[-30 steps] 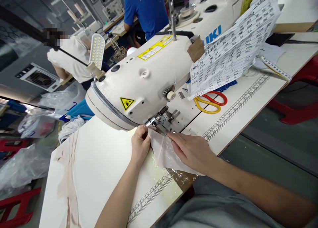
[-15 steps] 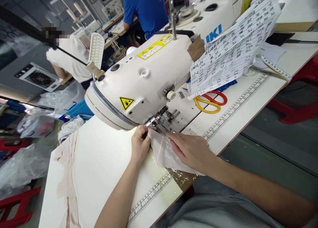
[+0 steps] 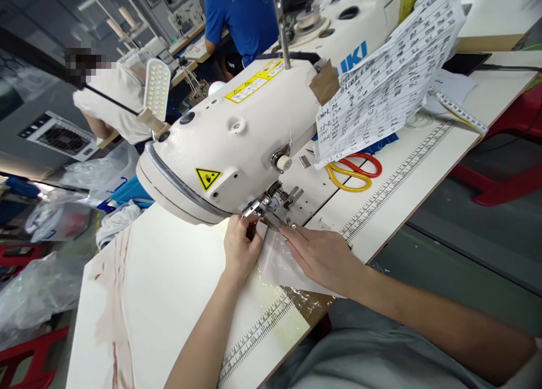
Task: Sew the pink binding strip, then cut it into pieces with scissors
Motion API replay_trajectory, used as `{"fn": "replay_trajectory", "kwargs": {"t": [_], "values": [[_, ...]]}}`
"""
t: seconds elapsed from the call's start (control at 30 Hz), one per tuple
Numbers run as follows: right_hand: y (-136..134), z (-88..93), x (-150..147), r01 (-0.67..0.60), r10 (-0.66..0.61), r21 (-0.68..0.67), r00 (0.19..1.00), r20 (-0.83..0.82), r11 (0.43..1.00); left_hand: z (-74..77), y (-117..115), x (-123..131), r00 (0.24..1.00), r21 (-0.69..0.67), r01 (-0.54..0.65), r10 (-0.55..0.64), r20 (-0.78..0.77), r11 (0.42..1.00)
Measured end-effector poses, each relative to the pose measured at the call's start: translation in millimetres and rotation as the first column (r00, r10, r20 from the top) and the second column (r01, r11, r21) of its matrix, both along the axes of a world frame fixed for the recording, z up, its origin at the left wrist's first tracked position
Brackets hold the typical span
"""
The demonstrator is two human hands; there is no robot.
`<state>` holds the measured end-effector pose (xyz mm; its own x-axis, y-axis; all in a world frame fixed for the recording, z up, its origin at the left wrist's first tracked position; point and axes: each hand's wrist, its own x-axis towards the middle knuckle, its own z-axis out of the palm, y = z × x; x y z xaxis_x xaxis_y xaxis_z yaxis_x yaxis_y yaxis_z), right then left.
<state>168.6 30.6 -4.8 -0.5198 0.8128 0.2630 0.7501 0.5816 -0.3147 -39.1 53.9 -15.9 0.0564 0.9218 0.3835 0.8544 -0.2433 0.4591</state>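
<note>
A white sewing machine [image 3: 237, 146] stands on the white table [image 3: 169, 276]. A pale, thin piece of fabric [image 3: 279, 262] lies under its presser foot [image 3: 265, 208]. My left hand [image 3: 240, 248] pinches the fabric's left edge right at the foot, fingers closed. My right hand [image 3: 317, 250] lies flat on the fabric to the right of the needle, fingers stretched out and pressing it down.
Red and yellow scissors [image 3: 353, 171] lie right of the machine under a printed paper sheet [image 3: 381, 90]. A measuring tape [image 3: 459, 113] lies further right. Pale cloth [image 3: 112, 298] hangs at the table's left end. Other people [image 3: 243, 16] sit behind; plastic bags [image 3: 38, 293] lie on the floor.
The view has shifted slightly. My left hand has edged up closer to the presser foot; my right hand stays flat on the fabric.
</note>
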Motion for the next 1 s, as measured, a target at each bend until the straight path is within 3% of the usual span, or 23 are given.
{"fn": "replay_trajectory", "kwargs": {"t": [0.13, 0.43, 0.63, 0.73, 0.87, 1.0], "values": [[0, -1.9, 0, 0.006, -0.006, 0.009, 0.999, -0.033, 1.0, -1.5, 1, -2, 0.997, 0.039, 0.006, -0.003, -0.081, 0.999], [-1, -1.8, 2, 0.004, -0.007, -0.042, 0.998, -0.067, 0.999, 7.3, 0, -4, 0.997, -0.047, -0.015, 0.019, 0.079, 0.999], [1, 2.7, 1, 0.019, -0.023, -0.075, 0.999, -0.04, 0.997, 7.4, -2, -3, 0.996, -0.035, -0.015, 0.018, 0.086, 0.999], [0, 3.9, 0, 0.03, -0.032, -0.072, 0.999, -0.028, 0.997, 5.3, -2, -4, 0.999, 0.055, 0.031, -0.032, 0.008, 0.998], [-1, 4.9, -2, 0.044, -0.044, -0.045, 0.999, 0.008, 0.998, 5.4, -2, -4, 0.969, 0.215, 0.185, -0.141, -0.204, 0.959], [-5, 2.1, -6, 0.072, -0.072, 0.007, 0.997, 0.036, 0.997, 9.7, -2, -2, 0.902, 0.171, 0.293, -0.213, -0.375, 0.941]]}}
